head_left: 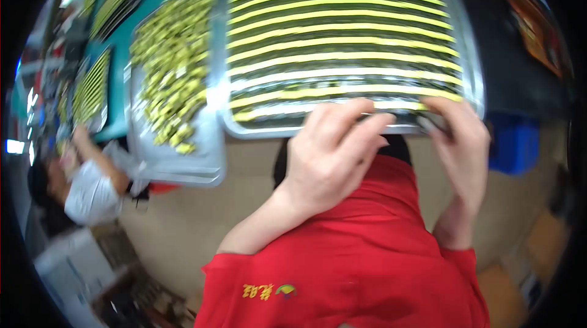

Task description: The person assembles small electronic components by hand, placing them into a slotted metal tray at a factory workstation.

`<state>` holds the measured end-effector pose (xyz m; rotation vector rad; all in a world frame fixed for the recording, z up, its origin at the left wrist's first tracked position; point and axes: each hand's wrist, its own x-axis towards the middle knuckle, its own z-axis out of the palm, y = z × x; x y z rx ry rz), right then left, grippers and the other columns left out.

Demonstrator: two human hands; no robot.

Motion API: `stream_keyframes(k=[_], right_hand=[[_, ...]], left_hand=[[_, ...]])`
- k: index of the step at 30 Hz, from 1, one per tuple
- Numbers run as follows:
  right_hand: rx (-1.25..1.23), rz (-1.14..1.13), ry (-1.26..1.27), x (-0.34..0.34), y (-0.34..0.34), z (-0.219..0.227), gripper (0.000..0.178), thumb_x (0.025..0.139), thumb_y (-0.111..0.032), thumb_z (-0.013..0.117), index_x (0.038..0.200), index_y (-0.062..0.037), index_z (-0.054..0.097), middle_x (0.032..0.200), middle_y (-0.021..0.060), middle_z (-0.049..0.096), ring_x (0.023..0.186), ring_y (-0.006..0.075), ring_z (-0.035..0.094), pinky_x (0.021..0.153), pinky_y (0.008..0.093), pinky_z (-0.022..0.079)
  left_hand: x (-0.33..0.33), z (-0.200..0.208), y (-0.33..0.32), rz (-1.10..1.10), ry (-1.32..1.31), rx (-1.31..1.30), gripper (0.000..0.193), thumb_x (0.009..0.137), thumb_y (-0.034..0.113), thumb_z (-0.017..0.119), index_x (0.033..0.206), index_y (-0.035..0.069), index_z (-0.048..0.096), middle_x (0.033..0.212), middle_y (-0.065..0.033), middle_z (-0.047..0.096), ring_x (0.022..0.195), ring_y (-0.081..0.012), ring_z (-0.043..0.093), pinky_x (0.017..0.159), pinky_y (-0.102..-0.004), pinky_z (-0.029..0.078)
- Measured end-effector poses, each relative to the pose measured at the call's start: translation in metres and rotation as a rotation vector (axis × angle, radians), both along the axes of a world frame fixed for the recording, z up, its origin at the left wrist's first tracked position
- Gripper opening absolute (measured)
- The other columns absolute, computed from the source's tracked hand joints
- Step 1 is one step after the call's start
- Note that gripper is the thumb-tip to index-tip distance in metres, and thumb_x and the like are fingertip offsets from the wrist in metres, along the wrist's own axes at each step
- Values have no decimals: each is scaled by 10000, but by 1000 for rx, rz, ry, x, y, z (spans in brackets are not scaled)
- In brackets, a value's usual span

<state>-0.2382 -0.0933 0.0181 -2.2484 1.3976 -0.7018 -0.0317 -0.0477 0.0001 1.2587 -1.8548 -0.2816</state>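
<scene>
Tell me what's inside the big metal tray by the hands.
The tray holds yellow-green strips alternating with dark green bands. The left hand and right hand cover parts of the near side; whatever lies behind them is hidden, as is anything under the strips.

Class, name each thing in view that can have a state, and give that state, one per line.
Large tray, mostly covered by rows
Yellow strips, parallel
Smaller tray, bare at near end
Chopped pieces, loosely heaped
Left hand, fingers bent, grip unclear
Right hand, fingers bent, grip unclear
</scene>
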Motion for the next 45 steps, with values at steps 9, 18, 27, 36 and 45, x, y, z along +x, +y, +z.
stream_keyframes(k=[9,18,27,36,45], right_hand=[[81,32,-174,-10,1,1,313,732,144,577,1000,-13,617,823,67,585,702,147,521,585,238,366],[21,141,-159,18,5,10,355,647,161,590,957,-9,616,789,78,580,689,177,524,598,249,384],[16,208,-151,24,10,8,386,594,166,595,940,-4,619,778,91,603,694,218,545,608,279,419],[7,270,-123,27,10,9,387,586,147,610,942,-4,622,802,92,616,717,221,549,627,283,424],[24,277,-165,30,12,4,366,564,141,624,903,3,626,791,93,623,691,234,549,604,300,426]], left_hand=[[135,18,80,894,-211,210,169,800,1,641,963,44,633,932,-67,626,751,-187,537,685,-295,443],[163,0,91,989,-435,350,257,771,244,731,894,50,616,855,-66,614,797,-259,550,701,-374,441],[158,2,99,1003,-346,328,178,796,193,695,830,47,599,815,-70,605,746,-262,549,663,-368,441],[154,3,92,1015,-347,408,227,766,212,727,866,50,602,777,-69,566,720,-239,538,650,-358,435],[150,5,90,796,-133,251,308,671,80,781,929,68,612,927,-18,554,701,-123,477,583,-260,390]])
